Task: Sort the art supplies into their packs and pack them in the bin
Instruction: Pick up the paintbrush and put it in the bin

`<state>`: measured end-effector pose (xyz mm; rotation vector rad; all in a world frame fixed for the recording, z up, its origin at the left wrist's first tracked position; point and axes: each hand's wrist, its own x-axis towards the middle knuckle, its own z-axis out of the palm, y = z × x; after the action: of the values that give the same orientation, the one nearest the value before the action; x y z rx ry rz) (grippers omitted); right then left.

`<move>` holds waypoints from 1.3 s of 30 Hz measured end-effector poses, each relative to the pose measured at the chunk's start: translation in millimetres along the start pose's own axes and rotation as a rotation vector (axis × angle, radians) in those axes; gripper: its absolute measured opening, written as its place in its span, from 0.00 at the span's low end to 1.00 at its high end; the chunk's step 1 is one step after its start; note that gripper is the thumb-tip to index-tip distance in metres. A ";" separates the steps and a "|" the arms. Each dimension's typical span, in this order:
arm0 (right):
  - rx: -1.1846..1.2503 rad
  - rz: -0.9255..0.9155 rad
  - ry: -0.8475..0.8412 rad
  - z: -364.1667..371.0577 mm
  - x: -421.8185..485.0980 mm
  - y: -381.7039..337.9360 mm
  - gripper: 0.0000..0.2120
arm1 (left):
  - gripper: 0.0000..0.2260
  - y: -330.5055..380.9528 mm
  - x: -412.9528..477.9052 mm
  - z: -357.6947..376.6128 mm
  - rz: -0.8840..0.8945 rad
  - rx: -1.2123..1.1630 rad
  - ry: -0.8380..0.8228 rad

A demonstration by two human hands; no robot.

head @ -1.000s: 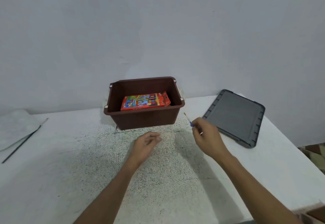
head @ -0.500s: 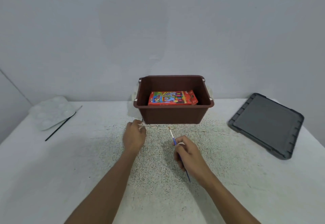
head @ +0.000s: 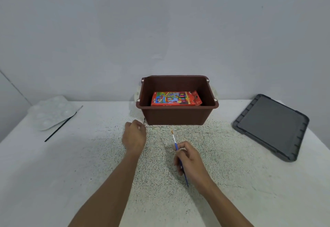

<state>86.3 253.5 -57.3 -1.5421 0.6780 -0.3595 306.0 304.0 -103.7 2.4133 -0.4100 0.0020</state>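
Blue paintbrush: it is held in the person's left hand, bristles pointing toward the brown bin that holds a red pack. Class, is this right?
No. The head view shows the blue paintbrush held in the right hand, not the left hand; its bristles do point toward the brown bin that holds a red pack.

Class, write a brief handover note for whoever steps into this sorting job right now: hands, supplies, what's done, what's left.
Right hand grips a blue paintbrush, bristles pointing toward the bin.
Left hand is curled near the front corner of the brown bin; whether it holds anything is unclear.
Done: one colourful pack lies in the bin.
Left: the blue paintbrush, the black brush and white palette at far left are outside the bin; the grey lid lies off, at right.
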 end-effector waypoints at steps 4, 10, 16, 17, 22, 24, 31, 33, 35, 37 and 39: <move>0.012 -0.008 -0.002 4.1 2.2 -2.8 0.07 | 0.04 -5.5 -21.0 -19.6 0.059 -0.016 0.119; -0.058 -0.100 0.043 13.0 8.0 -6.0 0.08 | 0.04 -16.3 -60.2 -62.9 0.359 -0.050 0.316; -0.174 -0.256 0.045 24.7 5.4 -16.2 0.10 | 0.08 -1.3 -84.1 -106.2 0.544 -0.173 0.291; -0.191 -0.287 0.046 26.7 4.7 -17.1 0.10 | 0.08 3.6 -87.7 -112.9 0.550 -0.233 0.275; -0.338 -0.398 -0.040 30.1 -0.8 -21.8 0.13 | 0.10 27.4 -99.0 -132.0 0.500 -0.524 0.016; -0.255 -0.310 -0.172 30.7 -6.4 -28.0 0.12 | 0.09 30.1 -98.4 -131.7 0.509 -0.556 -0.068; 0.025 -0.099 -0.388 38.2 -23.0 -36.1 0.12 | 0.11 27.3 -97.6 -129.2 0.465 -0.630 -0.239; 0.022 -0.084 -0.408 39.1 -23.5 -35.2 0.13 | 0.11 23.0 -93.7 -131.0 0.448 -0.611 -0.243; 0.021 -0.079 -0.417 40.4 -23.2 -34.5 0.14 | 0.11 15.9 -85.9 -132.6 0.400 -0.618 -0.247; 0.026 -0.071 -0.417 43.4 -21.9 -33.0 0.14 | 0.10 2.3 -73.3 -133.5 0.356 -0.596 -0.180; 0.028 -0.057 -0.413 45.8 -20.5 -31.7 0.14 | 0.08 -15.1 -57.3 -133.6 0.332 -0.527 -0.063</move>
<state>104.5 301.4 -27.3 -1.5488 0.3055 -0.0853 270.0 415.8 -16.7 1.8123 -0.7354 -0.0314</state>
